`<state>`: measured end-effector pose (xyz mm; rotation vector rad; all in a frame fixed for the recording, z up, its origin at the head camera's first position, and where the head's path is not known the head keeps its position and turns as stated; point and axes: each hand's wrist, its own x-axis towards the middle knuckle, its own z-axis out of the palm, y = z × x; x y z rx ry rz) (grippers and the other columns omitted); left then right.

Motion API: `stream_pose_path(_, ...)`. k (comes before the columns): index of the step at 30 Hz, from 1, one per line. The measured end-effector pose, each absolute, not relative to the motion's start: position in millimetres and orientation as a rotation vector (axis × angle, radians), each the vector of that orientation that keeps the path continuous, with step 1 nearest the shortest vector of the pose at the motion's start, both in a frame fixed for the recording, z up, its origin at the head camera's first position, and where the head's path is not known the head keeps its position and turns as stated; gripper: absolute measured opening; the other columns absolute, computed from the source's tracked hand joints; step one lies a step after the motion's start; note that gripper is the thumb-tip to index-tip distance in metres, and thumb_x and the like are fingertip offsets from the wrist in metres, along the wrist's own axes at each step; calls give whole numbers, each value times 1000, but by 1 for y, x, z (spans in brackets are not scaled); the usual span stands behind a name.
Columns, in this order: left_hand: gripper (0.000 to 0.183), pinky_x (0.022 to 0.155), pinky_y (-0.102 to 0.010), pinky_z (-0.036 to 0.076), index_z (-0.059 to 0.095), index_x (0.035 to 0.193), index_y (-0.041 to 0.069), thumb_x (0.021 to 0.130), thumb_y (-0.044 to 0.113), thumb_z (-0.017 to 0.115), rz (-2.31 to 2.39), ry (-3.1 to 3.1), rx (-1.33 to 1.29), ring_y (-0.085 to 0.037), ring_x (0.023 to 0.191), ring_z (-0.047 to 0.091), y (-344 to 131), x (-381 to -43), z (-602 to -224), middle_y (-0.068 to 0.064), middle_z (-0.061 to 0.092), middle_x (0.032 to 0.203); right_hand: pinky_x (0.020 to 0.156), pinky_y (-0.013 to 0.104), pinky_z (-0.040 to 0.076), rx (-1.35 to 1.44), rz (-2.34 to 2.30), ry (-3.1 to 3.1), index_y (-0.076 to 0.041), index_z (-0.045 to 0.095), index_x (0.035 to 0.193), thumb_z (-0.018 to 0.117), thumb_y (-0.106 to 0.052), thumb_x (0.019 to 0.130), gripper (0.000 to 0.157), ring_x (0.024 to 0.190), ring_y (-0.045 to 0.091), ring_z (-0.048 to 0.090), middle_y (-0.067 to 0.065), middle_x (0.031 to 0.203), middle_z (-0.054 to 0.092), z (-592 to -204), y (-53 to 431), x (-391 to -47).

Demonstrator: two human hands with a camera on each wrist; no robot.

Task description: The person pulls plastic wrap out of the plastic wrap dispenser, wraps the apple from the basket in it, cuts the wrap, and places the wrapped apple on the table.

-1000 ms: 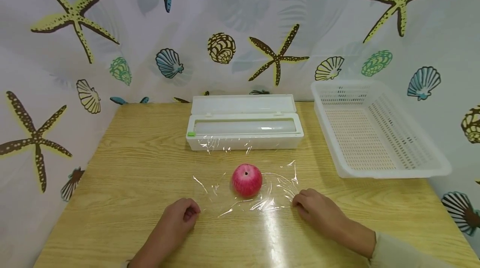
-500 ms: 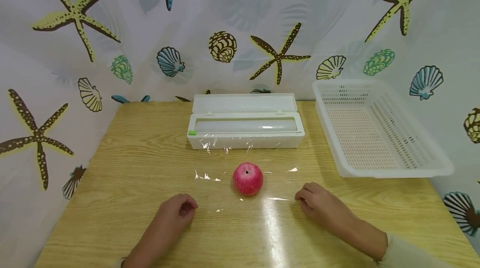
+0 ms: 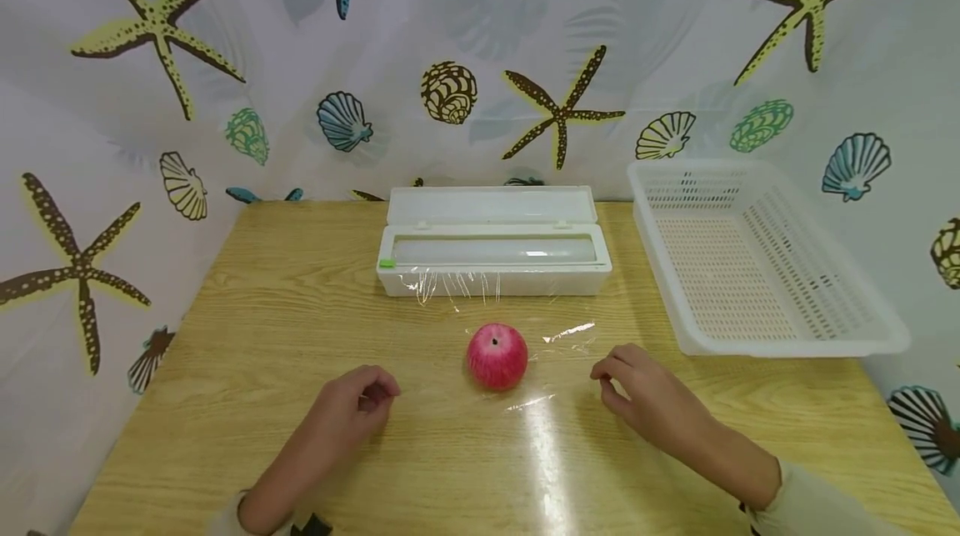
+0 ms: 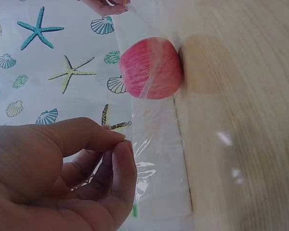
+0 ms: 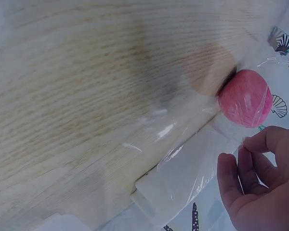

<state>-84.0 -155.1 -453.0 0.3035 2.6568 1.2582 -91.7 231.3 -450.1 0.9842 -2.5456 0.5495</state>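
A red apple sits on the wooden table between the two hands. From the white cling film dispenser behind it, a clear sheet of cling film stretches toward the person. In the left wrist view, film streaks cross the apple. The left hand pinches the sheet's near left corner between thumb and forefinger. Opposite it, the right hand pinches the near right corner, fingertips clear of the apple. The film's exact edges are hard to see.
The dispenser's lid stands open, with the film roll visible inside. A white plastic basket stands at the right. Behind the table hangs a cloth printed with starfish and shells.
Both hands have shifted slightly upward in the head view, still pinching the film. Glints and creases on the film have changed place. The apple and dispenser stay put.
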Motion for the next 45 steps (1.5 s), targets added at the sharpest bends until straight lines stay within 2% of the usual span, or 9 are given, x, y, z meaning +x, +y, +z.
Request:
stream_pose_path(6, 12, 69, -25, 51, 63, 93, 10, 87, 1, 59, 1353, 2545, 369, -14, 82, 57, -160, -97, -452, -6, 62, 94, 63, 22, 49, 820, 690, -2719, -12, 64, 82, 62, 3, 76, 17, 75, 8, 51, -8, 80, 56, -446, 232, -100)
stream_pose_path(15, 23, 75, -28, 50, 63, 105, 10, 92, -1, 47, 1397, 2466, 426, -26, 94, 59, -160, -114, -453, -5, 65, 99, 72, 34, 52, 563, 952, -2935, -9, 62, 86, 57, -5, 85, 7, 86, 16, 56, -4, 88, 59, -441, 230, -109)
stream_pose_path(23, 25, 78, -34, 47, 61, 110, 7, 93, -1, 45, 1463, 2457, 399, -28, 96, 57, -153, -124, -451, -8, 63, 103, 65, 26, 52, 428, 1173, -2924, -5, 62, 89, 55, -2, 86, 8, 76, 14, 60, 4, 83, 64, -447, 227, -122)
stream_pose_path(29, 28, 75, -33, 45, 61, 109, 5, 91, -4, 41, 1505, 2427, 361, -29, 96, 54, -150, -136, -459, -12, 59, 106, 59, 26, 49, 313, 1291, -2923, -3, 61, 94, 53, -4, 89, 10, 73, 17, 59, 9, 81, 62, -452, 230, -129)
stream_pose_path(34, 29, 80, -37, 43, 62, 103, 4, 88, -7, 40, 1501, 2422, 331, -30, 98, 53, -144, -143, -467, -15, 59, 104, 57, 26, 49, 301, 1363, -2922, -3, 61, 98, 51, -6, 91, 12, 74, 23, 59, 11, 82, 62, -459, 230, -131)
stream_pose_path(39, 27, 82, -37, 43, 63, 97, 5, 88, -6, 41, 1456, 2490, 277, -26, 95, 54, -138, -147, -473, -12, 61, 100, 55, 26, 48, 300, 1392, -2913, -2, 61, 100, 53, -7, 93, 11, 72, 26, 59, 11, 81, 62, -464, 229, -133)
stream_pose_path(45, 23, 77, -35, 45, 64, 96, 5, 88, -5, 44, 1440, 2558, 253, -21, 89, 54, -134, -150, -474, -10, 61, 98, 58, 26, 45, 326, 1292, -2881, -3, 62, 101, 58, -9, 92, 12, 75, 20, 58, 8, 84, 64, -472, 229, -136)
